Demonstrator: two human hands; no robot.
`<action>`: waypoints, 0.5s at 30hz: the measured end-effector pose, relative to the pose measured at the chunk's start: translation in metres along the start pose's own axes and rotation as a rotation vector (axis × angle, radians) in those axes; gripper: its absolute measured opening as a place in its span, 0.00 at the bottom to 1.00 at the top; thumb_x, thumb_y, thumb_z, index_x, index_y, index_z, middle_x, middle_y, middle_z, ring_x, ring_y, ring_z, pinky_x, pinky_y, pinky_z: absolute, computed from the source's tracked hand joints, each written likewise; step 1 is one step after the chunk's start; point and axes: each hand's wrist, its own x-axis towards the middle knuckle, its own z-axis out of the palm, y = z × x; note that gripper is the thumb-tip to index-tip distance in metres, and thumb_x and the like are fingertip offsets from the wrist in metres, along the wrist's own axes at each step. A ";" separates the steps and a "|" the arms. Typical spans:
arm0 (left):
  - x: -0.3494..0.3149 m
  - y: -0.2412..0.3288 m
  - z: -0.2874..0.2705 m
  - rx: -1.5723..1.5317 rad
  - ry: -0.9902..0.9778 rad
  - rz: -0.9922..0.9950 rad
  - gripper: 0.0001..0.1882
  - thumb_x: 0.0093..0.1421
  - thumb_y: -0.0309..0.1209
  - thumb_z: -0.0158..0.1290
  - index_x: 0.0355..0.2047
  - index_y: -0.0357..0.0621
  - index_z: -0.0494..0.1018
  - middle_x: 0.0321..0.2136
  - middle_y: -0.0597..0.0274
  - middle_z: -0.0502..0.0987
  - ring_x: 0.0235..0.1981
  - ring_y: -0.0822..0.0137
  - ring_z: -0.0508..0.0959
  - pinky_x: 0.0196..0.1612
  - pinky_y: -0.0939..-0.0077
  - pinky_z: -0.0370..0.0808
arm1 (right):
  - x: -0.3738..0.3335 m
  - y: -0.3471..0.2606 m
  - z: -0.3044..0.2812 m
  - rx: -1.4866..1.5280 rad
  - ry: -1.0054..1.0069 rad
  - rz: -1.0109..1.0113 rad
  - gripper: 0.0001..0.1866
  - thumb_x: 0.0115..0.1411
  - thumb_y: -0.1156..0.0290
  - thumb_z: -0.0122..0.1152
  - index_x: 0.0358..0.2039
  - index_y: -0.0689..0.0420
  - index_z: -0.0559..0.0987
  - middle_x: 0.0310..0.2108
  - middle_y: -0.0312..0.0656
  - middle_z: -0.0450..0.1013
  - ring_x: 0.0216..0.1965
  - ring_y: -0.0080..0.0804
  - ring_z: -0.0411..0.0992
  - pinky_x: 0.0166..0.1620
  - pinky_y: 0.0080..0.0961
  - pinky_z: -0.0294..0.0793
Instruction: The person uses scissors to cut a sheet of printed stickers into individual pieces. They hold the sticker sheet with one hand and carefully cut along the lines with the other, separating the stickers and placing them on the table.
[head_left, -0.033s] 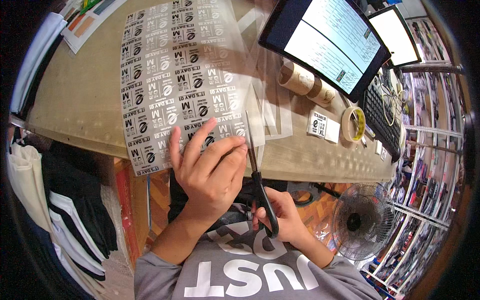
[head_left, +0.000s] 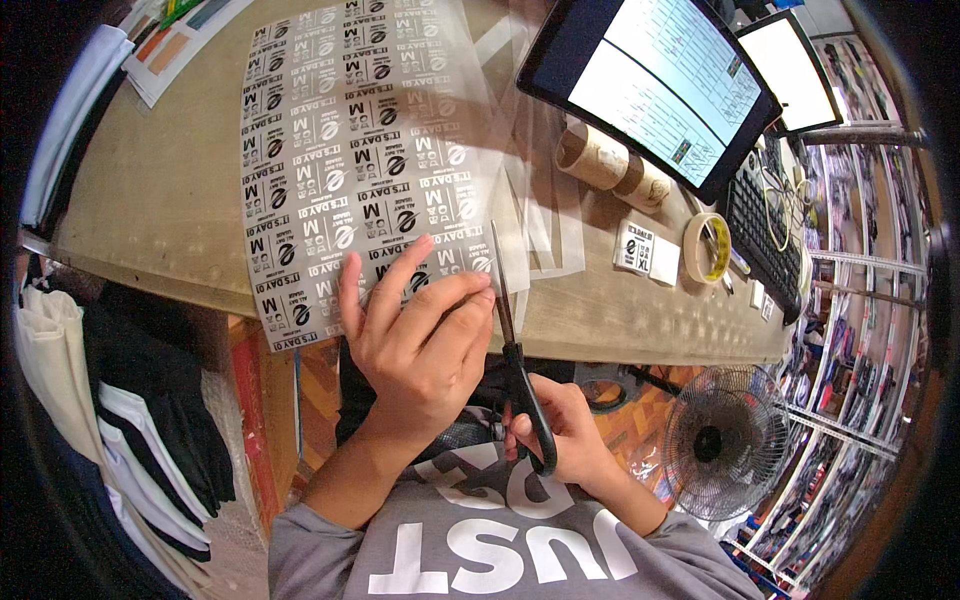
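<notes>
A large translucent film sheet (head_left: 310,190) printed with rows of small black and pale labels lies on the table, its near edge overhanging the front. My left hand (head_left: 420,335) is on its near right corner. Two fingers are spread over the print, and the others come together at the sheet's right edge, gripping it; the thumb is mostly hidden. My right hand (head_left: 560,425) holds black-handled scissors (head_left: 515,365) with fingers through the handle. Their narrow blades point away from me along the sheet's right edge, close to my left fingertips.
Clear film strips (head_left: 545,235) lie right of the sheet. Beyond are cardboard tubes (head_left: 592,158), a printed label piece (head_left: 645,252), a tape roll (head_left: 706,248), a monitor (head_left: 655,85) and a keyboard (head_left: 765,215). A fan (head_left: 722,443) stands right; garments (head_left: 150,440) hang left.
</notes>
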 end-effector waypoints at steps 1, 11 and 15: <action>0.000 0.000 0.000 0.000 -0.004 -0.001 0.06 0.45 0.24 0.61 0.22 0.49 0.75 0.32 0.72 0.79 0.48 0.57 0.74 0.61 0.50 0.51 | 0.000 0.000 0.000 -0.011 -0.001 -0.005 0.17 0.58 0.62 0.61 0.25 0.63 0.68 0.15 0.33 0.68 0.19 0.17 0.68 0.23 0.17 0.68; 0.000 0.000 -0.001 0.008 -0.003 0.016 0.07 0.44 0.24 0.61 0.23 0.49 0.76 0.32 0.72 0.79 0.48 0.58 0.74 0.61 0.50 0.51 | -0.002 0.001 0.000 0.075 -0.018 -0.003 0.18 0.58 0.61 0.61 0.25 0.62 0.69 0.17 0.33 0.67 0.19 0.19 0.69 0.23 0.18 0.69; 0.000 0.000 -0.002 0.006 -0.004 0.016 0.07 0.44 0.24 0.62 0.24 0.50 0.76 0.32 0.72 0.79 0.48 0.58 0.74 0.61 0.50 0.51 | -0.002 0.000 0.002 0.069 -0.001 -0.008 0.17 0.58 0.62 0.61 0.25 0.62 0.69 0.16 0.33 0.67 0.19 0.19 0.69 0.23 0.18 0.69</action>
